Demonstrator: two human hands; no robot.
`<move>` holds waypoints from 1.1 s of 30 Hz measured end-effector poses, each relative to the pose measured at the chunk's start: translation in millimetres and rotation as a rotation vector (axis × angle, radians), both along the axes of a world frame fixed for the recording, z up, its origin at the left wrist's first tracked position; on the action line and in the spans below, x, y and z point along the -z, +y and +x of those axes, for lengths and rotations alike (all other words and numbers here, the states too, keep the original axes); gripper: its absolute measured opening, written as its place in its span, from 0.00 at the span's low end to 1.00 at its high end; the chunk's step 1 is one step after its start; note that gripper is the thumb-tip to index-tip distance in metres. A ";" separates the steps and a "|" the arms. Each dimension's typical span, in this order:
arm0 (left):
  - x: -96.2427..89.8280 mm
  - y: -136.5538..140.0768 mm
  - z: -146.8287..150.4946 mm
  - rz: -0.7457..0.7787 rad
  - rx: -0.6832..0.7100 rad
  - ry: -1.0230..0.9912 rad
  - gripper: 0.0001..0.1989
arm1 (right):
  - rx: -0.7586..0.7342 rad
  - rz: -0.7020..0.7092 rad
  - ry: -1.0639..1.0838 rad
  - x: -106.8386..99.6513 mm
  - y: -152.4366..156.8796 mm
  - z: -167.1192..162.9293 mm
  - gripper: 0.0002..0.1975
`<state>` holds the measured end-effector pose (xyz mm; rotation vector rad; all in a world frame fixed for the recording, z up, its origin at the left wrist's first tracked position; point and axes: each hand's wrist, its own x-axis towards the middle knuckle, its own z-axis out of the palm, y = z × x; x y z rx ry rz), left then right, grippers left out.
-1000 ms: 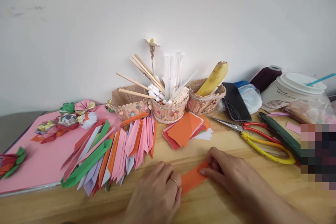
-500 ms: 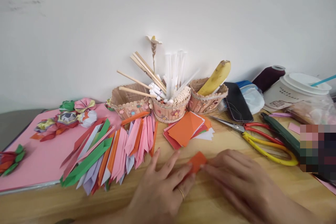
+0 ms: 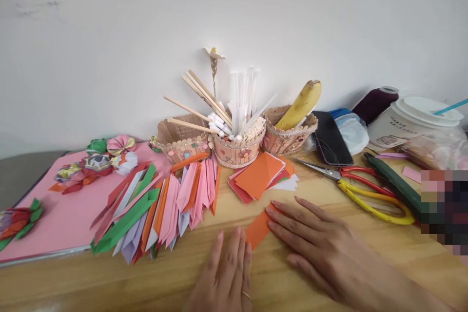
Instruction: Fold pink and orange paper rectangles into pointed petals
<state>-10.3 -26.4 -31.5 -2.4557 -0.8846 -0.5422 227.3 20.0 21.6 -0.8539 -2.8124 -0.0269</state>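
A small orange paper strip (image 3: pixel 258 229) lies on the wooden table between my hands. My left hand (image 3: pixel 228 273), with a ring on one finger, rests flat with its fingertips at the strip's lower left end. Stretched out over the table, my right hand (image 3: pixel 318 241) presses its fingertips on the strip's right side and upper corner. Just beyond sits a stack of orange, red and white paper pieces (image 3: pixel 258 175). To the left, a row of folded paper pieces (image 3: pixel 166 209) in pink, green, orange, red and lilac fans across the table.
Decorated baskets (image 3: pixel 237 151) along the wall hold sticks, pens, clear tubes and a banana (image 3: pixel 302 105). Scissors (image 3: pixel 365 192) with red and yellow handles lie right, near a black phone (image 3: pixel 331 139) and a lidded cup (image 3: pixel 405 124). Paper flowers (image 3: pixel 98 161) sit on a pink sheet (image 3: pixel 69 224).
My left hand has drawn back toward the near edge. My right hand has flattened, its fingers now spread onto the orange strip, more of which shows. The view has shifted slightly.
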 end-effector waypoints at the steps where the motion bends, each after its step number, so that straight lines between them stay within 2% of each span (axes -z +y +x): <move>1: 3.2 -3.1 -1.3 0.008 -0.017 0.006 0.15 | -0.005 0.017 -0.010 -0.3 1.1 0.9 0.21; 6: 9.9 -7.5 -3.4 0.041 -0.039 0.000 0.15 | 0.021 0.127 -0.017 2.5 7.8 8.3 0.18; 12: -2.4 -5.9 1.5 0.066 -0.038 0.007 0.14 | 0.134 0.225 0.054 3.3 4.0 9.2 0.18; 14: -7.6 -4.8 2.7 0.087 -0.036 0.035 0.13 | 0.073 0.160 0.051 1.5 -0.4 1.3 0.20; 16: -11.9 -3.3 3.2 0.108 -0.021 0.062 0.13 | -0.047 0.018 -0.018 0.4 -3.1 -7.9 0.24; 18: -15.0 -2.0 3.3 0.122 -0.013 0.073 0.13 | -0.068 -0.065 -0.055 0.4 -3.1 -13.8 0.25; 25: -16.8 -3.6 3.3 0.131 -0.054 0.072 0.14 | 0.007 -0.103 -0.021 1.8 8.8 3.3 0.18; 30: -12.0 -4.8 2.1 0.160 -0.022 0.060 0.14 | 0.130 -0.071 0.019 -0.1 20.7 21.3 0.16; 33: -11.0 -6.7 1.6 0.164 -0.034 0.066 0.15 | 0.126 -0.080 0.031 -0.7 24.9 25.9 0.16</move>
